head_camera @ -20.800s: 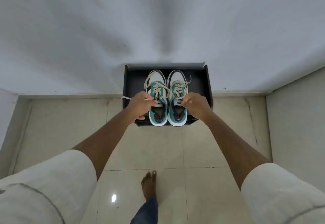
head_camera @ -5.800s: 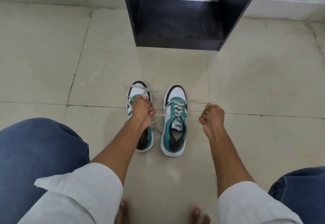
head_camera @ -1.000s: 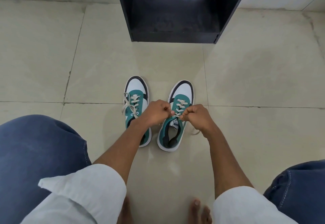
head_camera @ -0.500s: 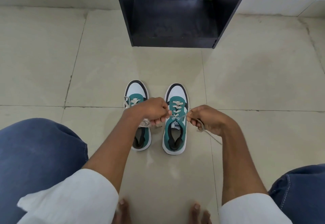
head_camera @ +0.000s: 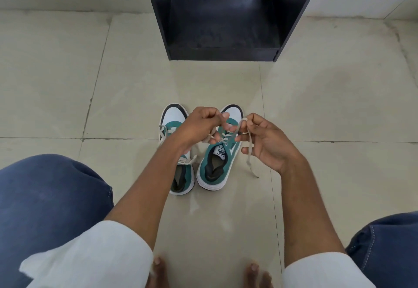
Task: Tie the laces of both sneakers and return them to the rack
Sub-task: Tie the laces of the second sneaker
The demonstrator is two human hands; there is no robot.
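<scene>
Two teal and white sneakers stand side by side on the tiled floor, toes pointing at the rack. The left sneaker (head_camera: pixel 175 120) is partly hidden under my left forearm, and its cream laces hang loose at the side. Above the right sneaker (head_camera: pixel 217 167) my left hand (head_camera: pixel 199 127) pinches one lace end. My right hand (head_camera: pixel 267 140) holds the other lace (head_camera: pixel 248 152), looped over its fingertips, with the free end dangling toward the floor. Both hands hover over the right sneaker's tongue.
The black shoe rack (head_camera: pixel 224 14) stands against the wall straight ahead, its lower shelf bare. My knees in blue jeans frame the lower left and right, and my bare toes (head_camera: pixel 158 265) show at the bottom edge.
Both hands have lifted slightly and spread apart over the right sneaker. The right hand now has the lace looped over its fingers, with the end hanging down.
</scene>
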